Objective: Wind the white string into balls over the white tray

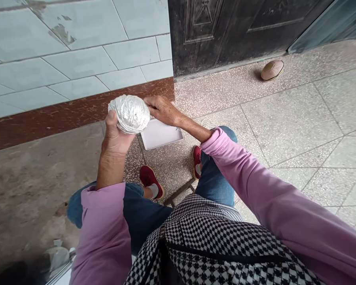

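A ball of shiny white string (130,114) rests in my left hand (117,136), raised in front of the tiled wall. My left thumb presses on its near left side, while the ball hides most of the other fingers. At the ball's right edge is my right hand (165,111), its fingers curled and pinched together. Whatever lies between those fingertips is too small to make out. Loose pale strands (208,123) show on the floor beyond my right forearm.
A shallow white tray or box lid (163,136) lies on the floor below my hands. Red skirting (77,103) runs along the wall to a dark door (225,31). Near the door sits a tan rounded object (272,70). My knees and red shoes (150,180) are below.
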Demonstrator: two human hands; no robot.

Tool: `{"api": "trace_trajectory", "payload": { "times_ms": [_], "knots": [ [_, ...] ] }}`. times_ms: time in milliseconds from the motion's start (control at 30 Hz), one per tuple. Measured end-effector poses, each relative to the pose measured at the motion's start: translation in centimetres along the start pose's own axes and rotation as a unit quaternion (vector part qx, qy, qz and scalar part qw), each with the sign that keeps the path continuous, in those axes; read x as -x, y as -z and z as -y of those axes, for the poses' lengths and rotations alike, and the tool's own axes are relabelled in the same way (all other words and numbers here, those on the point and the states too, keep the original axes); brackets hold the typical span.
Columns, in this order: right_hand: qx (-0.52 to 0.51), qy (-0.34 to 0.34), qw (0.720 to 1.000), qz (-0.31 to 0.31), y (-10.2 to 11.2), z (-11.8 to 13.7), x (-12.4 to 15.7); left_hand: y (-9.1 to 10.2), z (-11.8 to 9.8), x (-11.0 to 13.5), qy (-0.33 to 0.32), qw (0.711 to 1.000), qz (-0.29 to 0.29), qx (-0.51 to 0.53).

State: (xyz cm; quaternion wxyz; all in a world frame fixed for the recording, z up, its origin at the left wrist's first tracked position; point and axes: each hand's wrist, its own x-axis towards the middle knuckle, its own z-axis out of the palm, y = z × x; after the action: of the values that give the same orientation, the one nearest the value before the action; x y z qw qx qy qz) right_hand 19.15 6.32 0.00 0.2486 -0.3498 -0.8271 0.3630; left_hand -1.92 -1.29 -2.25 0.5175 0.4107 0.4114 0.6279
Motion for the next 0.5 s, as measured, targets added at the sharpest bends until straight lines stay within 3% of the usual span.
{"api": "trace_trajectory", "payload": {
  "times_ms": [267, 400, 500],
  "knots": [
    [0.034, 0.011, 0.997, 0.073, -1.2, 1.2, 1.1, 0.5, 0.1, -1.3, -0.016, 0.998, -0.053, 0.015],
    [0.026, 0.007, 0.992, 0.122, -1.2, 2.8, 2.0, 1.0, 0.5, -1.5, -0.041, 0.995, -0.085, -0.031],
    [0.002, 0.027, 0.99, 0.14, -1.4, 3.1, 2.4, 1.4, 1.2, -1.7, -0.069, 0.983, -0.146, -0.084]
  ]
}}
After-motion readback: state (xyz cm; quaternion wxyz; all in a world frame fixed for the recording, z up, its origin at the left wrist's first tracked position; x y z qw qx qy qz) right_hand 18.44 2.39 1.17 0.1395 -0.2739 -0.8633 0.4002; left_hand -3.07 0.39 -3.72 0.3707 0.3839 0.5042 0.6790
